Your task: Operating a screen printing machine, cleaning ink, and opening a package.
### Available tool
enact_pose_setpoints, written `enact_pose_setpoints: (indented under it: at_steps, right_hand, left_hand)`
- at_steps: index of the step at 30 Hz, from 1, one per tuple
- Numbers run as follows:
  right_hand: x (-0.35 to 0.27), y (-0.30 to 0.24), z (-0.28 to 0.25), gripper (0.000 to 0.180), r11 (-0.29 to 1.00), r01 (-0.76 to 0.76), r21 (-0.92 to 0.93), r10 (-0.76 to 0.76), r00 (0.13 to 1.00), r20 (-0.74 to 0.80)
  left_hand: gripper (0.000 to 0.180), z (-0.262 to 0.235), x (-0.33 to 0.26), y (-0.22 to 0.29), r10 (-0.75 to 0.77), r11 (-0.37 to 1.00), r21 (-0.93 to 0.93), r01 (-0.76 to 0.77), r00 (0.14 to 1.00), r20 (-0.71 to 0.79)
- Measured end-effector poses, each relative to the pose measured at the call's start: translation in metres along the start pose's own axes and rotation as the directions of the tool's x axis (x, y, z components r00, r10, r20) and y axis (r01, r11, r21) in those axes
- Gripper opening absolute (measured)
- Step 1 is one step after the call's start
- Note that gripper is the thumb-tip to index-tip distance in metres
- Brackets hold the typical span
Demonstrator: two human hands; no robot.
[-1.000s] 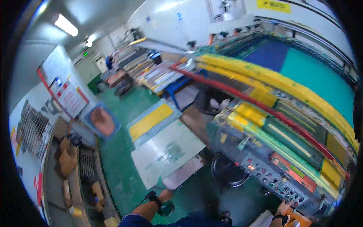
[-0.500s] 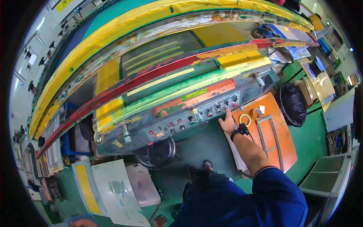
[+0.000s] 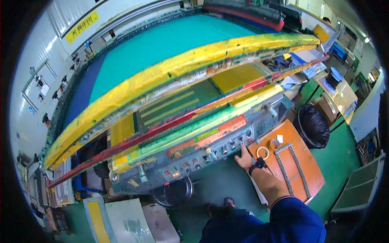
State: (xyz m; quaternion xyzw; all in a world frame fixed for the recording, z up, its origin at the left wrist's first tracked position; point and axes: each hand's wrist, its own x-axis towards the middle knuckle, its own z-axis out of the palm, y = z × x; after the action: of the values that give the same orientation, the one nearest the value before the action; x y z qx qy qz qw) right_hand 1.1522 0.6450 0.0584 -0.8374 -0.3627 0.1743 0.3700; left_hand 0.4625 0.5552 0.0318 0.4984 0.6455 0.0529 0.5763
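Note:
My right hand (image 3: 244, 159) reaches to the control panel (image 3: 194, 158) of a large screen printing machine. Its index finger points up and touches or nearly touches a button in the row near the panel's right end; which one, I cannot tell. The thumb stands apart and the hand holds nothing. A dark strap with a small black device (image 3: 259, 163) sits on the wrist. Above the panel slants a red bar (image 3: 162, 128), and behind it a screen frame (image 3: 170, 72) with a yellow-taped edge and teal mesh (image 3: 162, 48). My left hand is out of view.
Right of my hand stands an orange table (image 3: 291, 162) with a yellow tape roll (image 3: 262, 152), a brown tape roll (image 3: 274, 144) and a metal frame (image 3: 300, 164). A black-lined bin (image 3: 313, 125) is beyond. Below the panel is a round black stool (image 3: 174, 193); boards (image 3: 125, 220) lean lower left.
The view has tilted up, showing more teal mesh. The red bar and yellow-edged frame appear closer to the panel. My right hand stays at the buttons. Fingers at the lower edge have left view.

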Motion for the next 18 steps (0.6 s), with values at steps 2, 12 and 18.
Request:
enact_pose_setpoints:
  at_steps: [2,12,18]
  right_hand:
    - [-0.002,-0.002,-0.004,0.085,1.000,0.001,0.002,-0.001,1.000,0.016]
    - [0.000,0.003,-0.004,0.083,0.994,0.076,-0.073,-0.076,0.997,0.004]
    - [-0.001,0.001,-0.005,0.082,0.997,0.048,-0.054,-0.049,0.998,-0.026]
  left_hand:
    - [0.038,0.005,0.008,0.008,0.005,1.000,0.012,-0.005,1.000,0.010]
    - [0.039,-0.001,-0.011,0.000,0.010,0.998,0.065,-0.013,0.999,0.046]
    - [0.040,-0.012,-0.034,-0.008,0.011,0.994,0.106,-0.019,0.997,0.079]
